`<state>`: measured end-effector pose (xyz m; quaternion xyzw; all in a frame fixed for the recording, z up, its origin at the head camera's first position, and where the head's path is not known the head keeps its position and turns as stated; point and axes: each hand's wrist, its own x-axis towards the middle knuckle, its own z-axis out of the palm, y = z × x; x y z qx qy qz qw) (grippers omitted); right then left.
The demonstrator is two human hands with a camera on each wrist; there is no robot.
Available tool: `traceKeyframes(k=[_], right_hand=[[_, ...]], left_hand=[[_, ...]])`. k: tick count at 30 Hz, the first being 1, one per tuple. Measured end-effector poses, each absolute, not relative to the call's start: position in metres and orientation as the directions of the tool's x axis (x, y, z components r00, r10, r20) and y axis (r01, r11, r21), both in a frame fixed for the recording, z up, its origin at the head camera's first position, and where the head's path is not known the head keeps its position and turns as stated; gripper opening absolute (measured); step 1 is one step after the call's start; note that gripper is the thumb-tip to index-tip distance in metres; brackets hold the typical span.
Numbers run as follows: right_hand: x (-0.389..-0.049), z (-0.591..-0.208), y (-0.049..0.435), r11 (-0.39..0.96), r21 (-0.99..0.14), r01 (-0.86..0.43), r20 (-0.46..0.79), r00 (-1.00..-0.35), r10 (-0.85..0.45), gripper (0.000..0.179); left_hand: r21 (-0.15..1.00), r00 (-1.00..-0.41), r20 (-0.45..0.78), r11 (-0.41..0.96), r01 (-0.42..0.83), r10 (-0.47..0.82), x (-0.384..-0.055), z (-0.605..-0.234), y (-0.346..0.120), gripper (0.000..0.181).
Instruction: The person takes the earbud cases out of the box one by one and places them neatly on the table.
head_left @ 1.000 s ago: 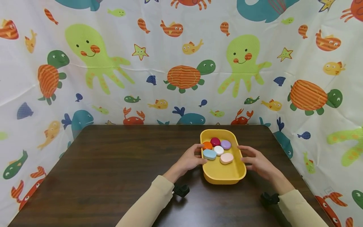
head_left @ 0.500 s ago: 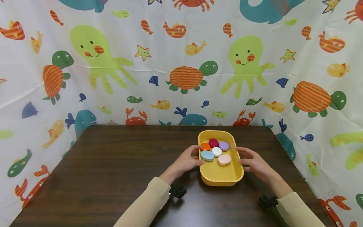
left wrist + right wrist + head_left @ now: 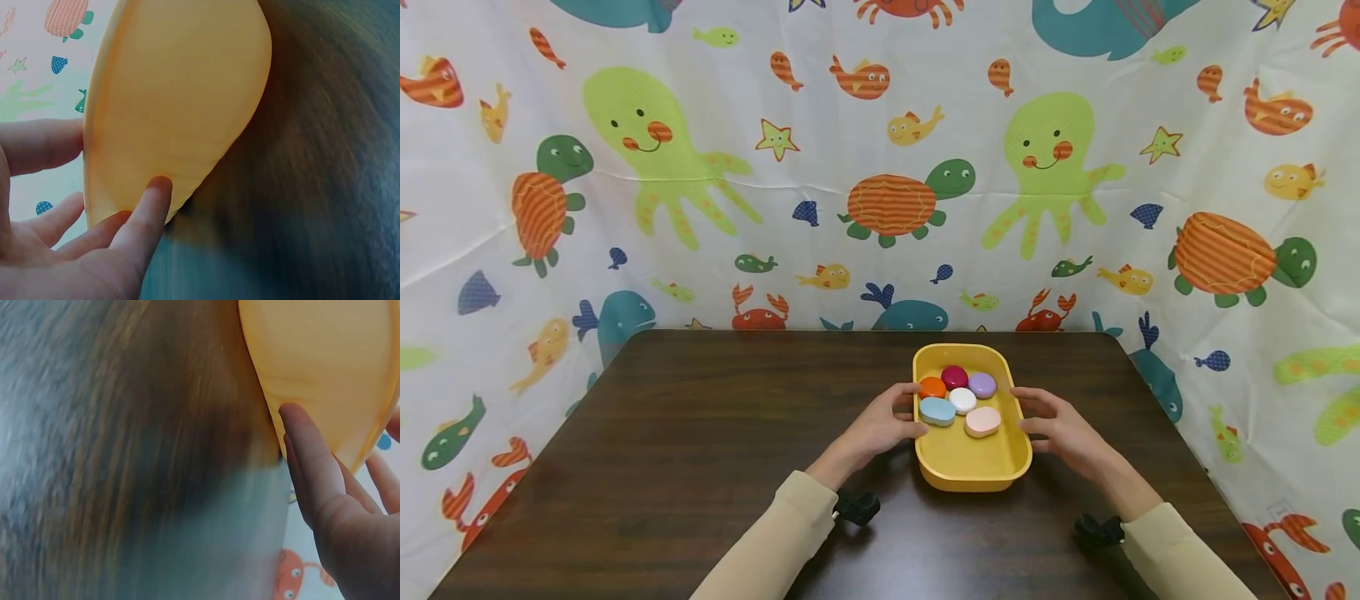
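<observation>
Between my two hands is a yellow plastic bin [image 3: 973,461] with rounded corners. Inside it lie several smooth rounded pieces: orange [image 3: 932,387], dark red [image 3: 954,377], lavender [image 3: 982,385], white [image 3: 962,401], light blue [image 3: 937,411] and pale pink [image 3: 982,422]. My left hand [image 3: 877,423] presses against the bin's left side, with spread, fairly straight fingers along the outer wall [image 3: 181,81] and fingertips at the rim. My right hand [image 3: 1063,429] does likewise on the right side, fingers extended against the outer wall [image 3: 319,356]. No finger wraps round the bin.
A dark wood-grain table [image 3: 647,467] lies under the bin. Behind and beside it hangs a white curtain [image 3: 820,50] printed with sea animals. Dark wrist devices sit by both cuffs, the left one [image 3: 857,507] and the right one [image 3: 1099,530].
The bin and both hands have shifted to the left together across the table. The pieces inside keep the same arrangement, and the hands keep the same contact.
</observation>
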<state>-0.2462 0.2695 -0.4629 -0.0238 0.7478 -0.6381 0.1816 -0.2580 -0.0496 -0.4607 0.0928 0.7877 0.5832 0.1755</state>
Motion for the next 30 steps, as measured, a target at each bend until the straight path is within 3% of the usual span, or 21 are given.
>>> traceKeyframes(k=[30], right_hand=[[-0.246,-0.464,0.232,0.141,-0.973,0.185,-0.219,-0.932,-0.289,0.059]], left_hand=[[0.953,-0.935,-0.166,0.296,-0.07,0.312,-0.253,-0.461,-0.085,0.065]])
